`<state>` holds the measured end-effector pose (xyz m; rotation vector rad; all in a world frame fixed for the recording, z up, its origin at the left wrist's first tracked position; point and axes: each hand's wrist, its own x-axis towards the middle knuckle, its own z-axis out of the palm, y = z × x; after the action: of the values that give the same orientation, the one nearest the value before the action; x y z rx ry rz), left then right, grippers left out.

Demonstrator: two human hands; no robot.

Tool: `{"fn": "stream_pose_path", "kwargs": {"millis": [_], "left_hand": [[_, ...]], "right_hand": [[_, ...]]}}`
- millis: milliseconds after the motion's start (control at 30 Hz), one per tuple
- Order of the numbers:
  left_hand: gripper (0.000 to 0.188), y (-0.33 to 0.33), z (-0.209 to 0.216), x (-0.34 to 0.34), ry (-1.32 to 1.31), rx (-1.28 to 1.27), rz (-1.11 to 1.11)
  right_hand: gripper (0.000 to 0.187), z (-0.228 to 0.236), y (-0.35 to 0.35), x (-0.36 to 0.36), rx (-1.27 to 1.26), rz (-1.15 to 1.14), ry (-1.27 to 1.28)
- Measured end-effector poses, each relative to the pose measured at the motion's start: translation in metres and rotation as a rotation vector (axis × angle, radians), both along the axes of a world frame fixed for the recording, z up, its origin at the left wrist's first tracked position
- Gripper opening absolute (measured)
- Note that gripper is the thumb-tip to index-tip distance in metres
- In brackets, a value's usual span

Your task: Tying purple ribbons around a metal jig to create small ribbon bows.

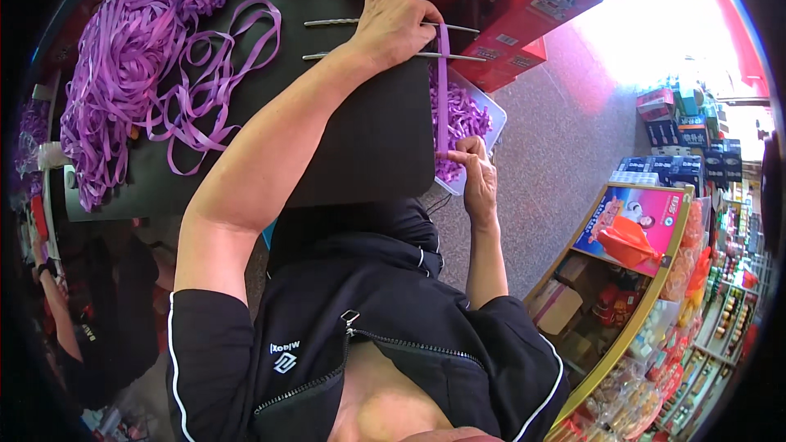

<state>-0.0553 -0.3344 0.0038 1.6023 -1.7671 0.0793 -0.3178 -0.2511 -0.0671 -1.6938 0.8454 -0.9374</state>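
Left hand (393, 20) on the strip's far end, right hand (476, 180) at its near end, well apart from each other, and whether either grip is closed I can't tell! The purple strip (443, 106) runs straight away from the body, beside the table's right edge, crossing two metal rods (332, 22) that point sideways past that edge. Black table (360, 131), heaped with purple ribbon (123, 74) at left; a ribbon-filled tub (496, 121) below, red boxes (536, 4) beyond, stocked shelves (720, 319) right.
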Motion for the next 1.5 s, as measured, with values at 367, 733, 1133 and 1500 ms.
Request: {"fn": "stream_pose_path", "kwargs": {"millis": [367,733,1133,1500], "left_hand": [[0.02,0.002,0.002,-0.001,0.001,0.034,-0.008],[0.019,0.005,0.006,-0.001,0.029,0.015,-0.001],[0.018,0.005,0.003,-0.001,0.059,-0.061,0.007],[0.019,0.004,0.0,-0.001,-0.018,-0.013,-0.011]], "right_hand": [[0.062,0.086,-0.034,0.03,-0.147,0.122,-0.363],[0.059,0.113,-0.204,0.118,-0.122,0.29,-0.235],[0.046,0.027,-0.2,0.116,0.439,0.202,-0.077],[0.052,0.035,-0.08,0.056,0.334,0.049,-0.032]]}}
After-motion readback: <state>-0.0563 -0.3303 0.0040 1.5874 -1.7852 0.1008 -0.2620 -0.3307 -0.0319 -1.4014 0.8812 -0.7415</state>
